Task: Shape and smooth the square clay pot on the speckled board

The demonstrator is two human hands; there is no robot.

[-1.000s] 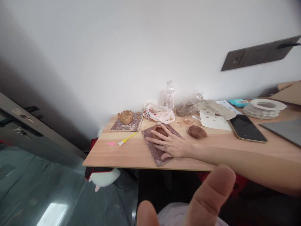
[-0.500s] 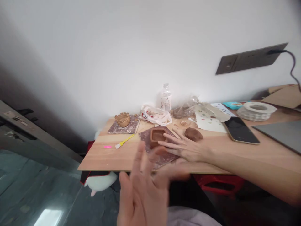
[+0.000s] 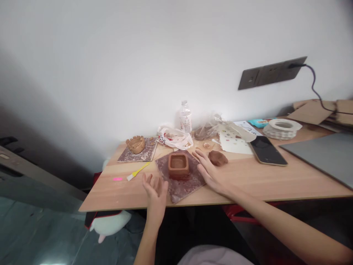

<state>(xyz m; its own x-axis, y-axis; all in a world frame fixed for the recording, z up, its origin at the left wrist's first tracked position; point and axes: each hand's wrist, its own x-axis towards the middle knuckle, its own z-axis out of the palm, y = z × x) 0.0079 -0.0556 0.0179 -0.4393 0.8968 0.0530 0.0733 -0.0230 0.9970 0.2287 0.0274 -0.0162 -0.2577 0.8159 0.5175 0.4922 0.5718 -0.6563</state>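
A square brown clay box, hollow and without a lid, stands on a clay-smeared dark board at the middle of the table. To its left, near the table's front edge, my left hand holds nothing, its fingers apart and slightly curled. My right hand is on the box's right side over the board's edge, fingers stretched out and nothing in them. A lump of brown clay lies just beyond the right hand. Neither hand visibly touches the box.
A clay bowl with a notched rim sits on another board. A yellow brush lies on the left. Behind are a plastic bag and a bottle. Rightward lie a phone, a white ring-shaped vessel and a laptop.
My left hand has moved from close to the camera down to the table, left of the box. My right hand has drawn slightly away from the box. The view has shifted a little.
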